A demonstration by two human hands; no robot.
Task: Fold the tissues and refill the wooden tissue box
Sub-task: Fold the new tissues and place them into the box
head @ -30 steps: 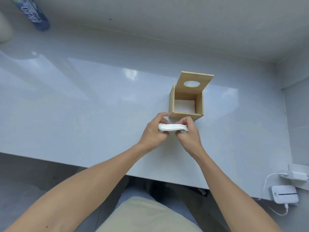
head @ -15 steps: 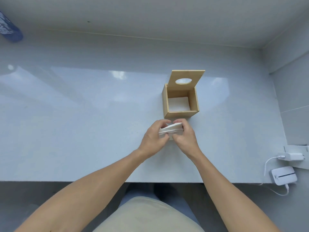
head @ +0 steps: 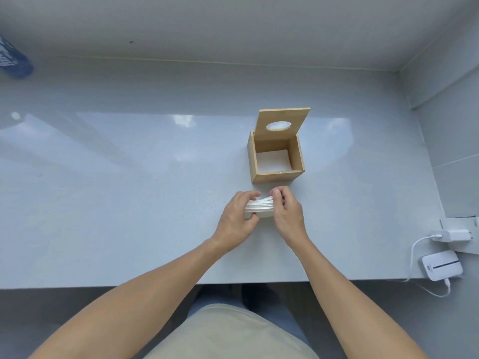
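A wooden tissue box (head: 275, 176) stands on the white counter, right of centre. Its hinged lid (head: 282, 123), with an oval hole, is tipped up and back. White shows at the bottom of the box. Just in front of the box, both hands grip a stack of white tissues (head: 259, 208). My left hand (head: 237, 220) holds its left end, thumb under and fingers over. My right hand (head: 287, 215) pinches the right end, where the stack is squeezed thin. The stack fans thicker toward the left.
The glossy white counter (head: 129, 190) meets a wall behind and a tiled wall at the right. A blue bottle (head: 13, 60) lies at the far left edge. A white charger (head: 451, 235) with cable and a small white device (head: 442, 265) sit at the right.
The stack has been squeezed and bent between both hands, and the hands have come closer together. The view has shifted, so the box sits farther from the hands.
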